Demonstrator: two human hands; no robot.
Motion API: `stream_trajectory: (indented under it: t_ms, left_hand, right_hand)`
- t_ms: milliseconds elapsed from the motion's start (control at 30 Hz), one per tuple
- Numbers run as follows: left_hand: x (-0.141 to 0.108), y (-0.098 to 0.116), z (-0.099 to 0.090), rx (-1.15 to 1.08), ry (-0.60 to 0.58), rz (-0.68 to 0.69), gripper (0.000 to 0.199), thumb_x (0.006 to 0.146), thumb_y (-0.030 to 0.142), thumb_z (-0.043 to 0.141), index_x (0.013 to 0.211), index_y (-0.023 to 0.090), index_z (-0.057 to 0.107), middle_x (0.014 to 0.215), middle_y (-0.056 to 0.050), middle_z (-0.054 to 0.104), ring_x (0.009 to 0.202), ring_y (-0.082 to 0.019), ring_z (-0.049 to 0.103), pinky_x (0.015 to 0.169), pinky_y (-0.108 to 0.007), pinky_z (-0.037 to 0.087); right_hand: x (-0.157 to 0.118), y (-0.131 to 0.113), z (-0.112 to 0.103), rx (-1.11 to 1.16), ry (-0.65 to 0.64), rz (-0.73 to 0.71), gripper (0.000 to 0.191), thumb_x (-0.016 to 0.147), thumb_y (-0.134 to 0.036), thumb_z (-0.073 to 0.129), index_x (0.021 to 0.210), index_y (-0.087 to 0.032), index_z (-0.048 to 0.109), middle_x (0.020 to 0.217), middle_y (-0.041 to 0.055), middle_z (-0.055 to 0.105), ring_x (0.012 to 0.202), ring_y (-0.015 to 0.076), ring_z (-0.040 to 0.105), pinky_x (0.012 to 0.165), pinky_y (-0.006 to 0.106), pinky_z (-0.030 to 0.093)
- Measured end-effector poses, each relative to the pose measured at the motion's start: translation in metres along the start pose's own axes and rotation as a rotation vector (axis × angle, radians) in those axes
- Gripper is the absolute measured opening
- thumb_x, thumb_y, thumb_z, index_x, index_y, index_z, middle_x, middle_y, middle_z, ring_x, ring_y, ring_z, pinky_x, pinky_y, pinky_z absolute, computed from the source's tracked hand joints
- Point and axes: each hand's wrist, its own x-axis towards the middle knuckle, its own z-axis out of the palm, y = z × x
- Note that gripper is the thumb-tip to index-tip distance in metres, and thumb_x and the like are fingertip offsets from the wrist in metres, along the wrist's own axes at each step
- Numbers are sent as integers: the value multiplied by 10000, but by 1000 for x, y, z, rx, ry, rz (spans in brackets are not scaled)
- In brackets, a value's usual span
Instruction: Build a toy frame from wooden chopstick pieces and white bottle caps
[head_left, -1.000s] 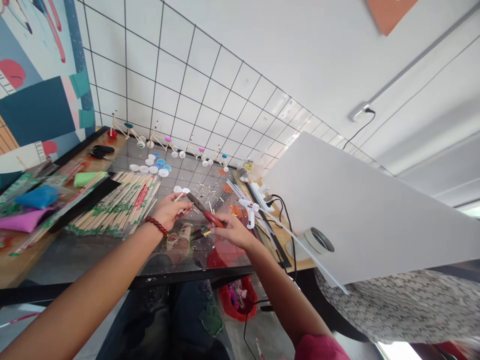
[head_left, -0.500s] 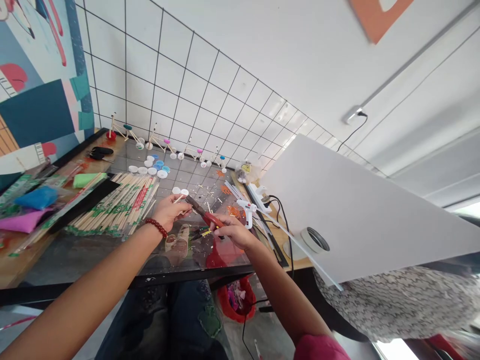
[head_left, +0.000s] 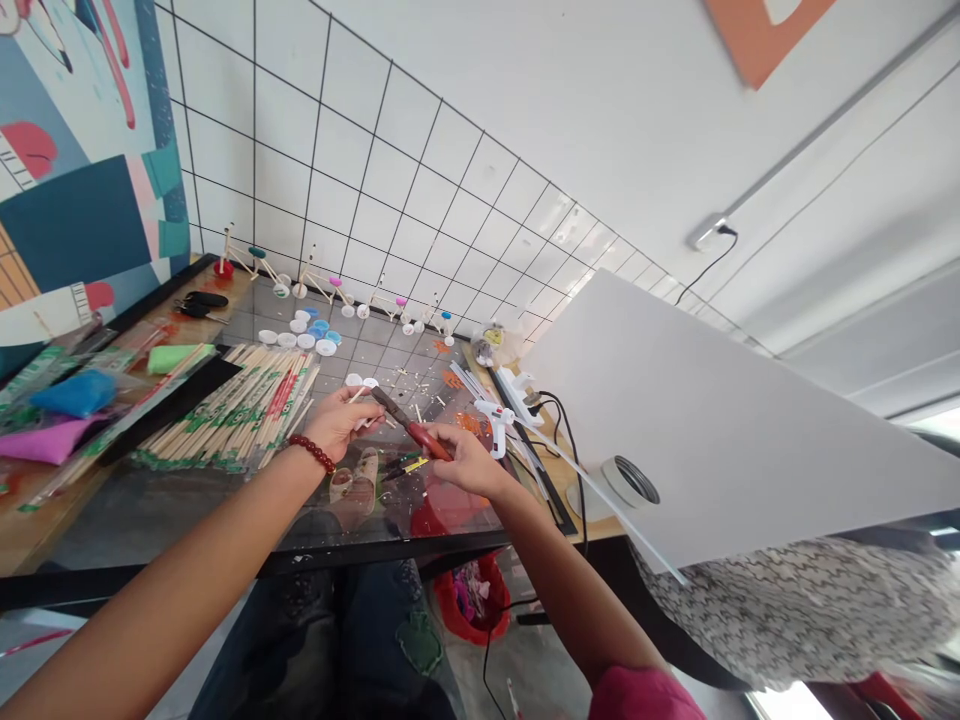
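Note:
My left hand, with a red bead bracelet at the wrist, pinches a short pale wooden stick above the glass tabletop. In my right hand are red-handled pliers, their dark jaws pointing up and left beside the left fingertips. Whether the jaws touch the stick I cannot tell. White bottle caps lie just behind the left hand. To its left is a pile of paper-wrapped chopsticks.
White and blue caps lie farther back, before a row of small stick-and-cap models. A white glue gun stands right of my right hand, near a power strip with cables. Wood bits are scattered between. A red bin sits below the table.
My right hand's fingers have closed around the plier handles, which sit nearer together. My left hand has barely moved.

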Motion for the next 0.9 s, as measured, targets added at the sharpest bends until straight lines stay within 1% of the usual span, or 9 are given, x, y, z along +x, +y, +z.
stream_trajectory:
  t_ms: [67,133,200,300,433,467,600,700,900]
  left_hand:
    - [1,-3,0,-9,-11,26,526,551,-83,823,965,154,600,668,-7,729,541,-154,702,529,-209,555]
    - [2,-6,1,-13,-18,21,517,559,-77,809,972,154,602,662,-6,730,529,-152,698,519,-207,548]
    - [4,-10,1,-16,-21,4,507,562,-78,790,967,158,598,650,-6,728,521,-152,695,513,-207,546]
    - [5,-14,2,-27,-27,-4,501,557,-80,778,947,166,585,639,-2,722,519,-152,695,510,-204,547]
    - [4,-14,2,-50,-54,3,518,552,-68,786,960,175,581,641,11,716,529,-152,698,507,-201,544]
    - [4,-14,2,-55,-61,7,523,552,-66,788,968,175,583,641,12,716,529,-152,698,508,-200,543]
    - [2,-15,3,-61,-81,14,532,551,-63,792,986,166,591,643,7,715,522,-150,691,513,-204,544]
    - [1,-15,3,-59,-93,15,539,540,-62,805,982,162,592,640,-1,712,518,-157,687,503,-210,535]
    - [2,-15,1,-60,-107,27,580,506,-48,851,978,169,593,660,7,713,512,-149,678,498,-213,532]
  right_hand:
    - [1,-1,-2,15,-34,59,295,590,-261,631,872,-219,557,836,-46,555,713,132,485,668,252,359]
    - [3,-1,-5,19,-87,102,303,600,-274,638,869,-229,506,764,-76,458,675,116,433,632,235,324]
    - [4,-1,-8,-12,-126,133,277,617,-282,629,837,-234,466,737,-80,418,668,115,422,614,232,311]
    - [5,-4,-12,-151,-92,191,318,617,-250,650,878,-239,468,736,-80,452,659,120,437,601,237,316]
    - [6,-15,-15,-197,-46,256,569,607,-155,684,1150,-225,530,858,-49,597,751,149,550,660,254,400]
    - [6,-17,-15,-200,-58,273,564,618,-150,681,1160,-222,547,871,-42,610,771,153,564,673,256,409]
    - [7,-18,-16,-281,-119,336,371,646,-190,665,1006,-212,580,804,-45,567,754,151,543,663,255,384]
    - [6,-12,-14,-337,-112,309,395,644,-217,667,1016,-227,535,795,-57,530,750,149,518,662,255,363]
    - [2,-5,-6,-413,-123,253,341,680,-266,636,941,-248,419,798,-58,478,731,153,481,640,266,340]
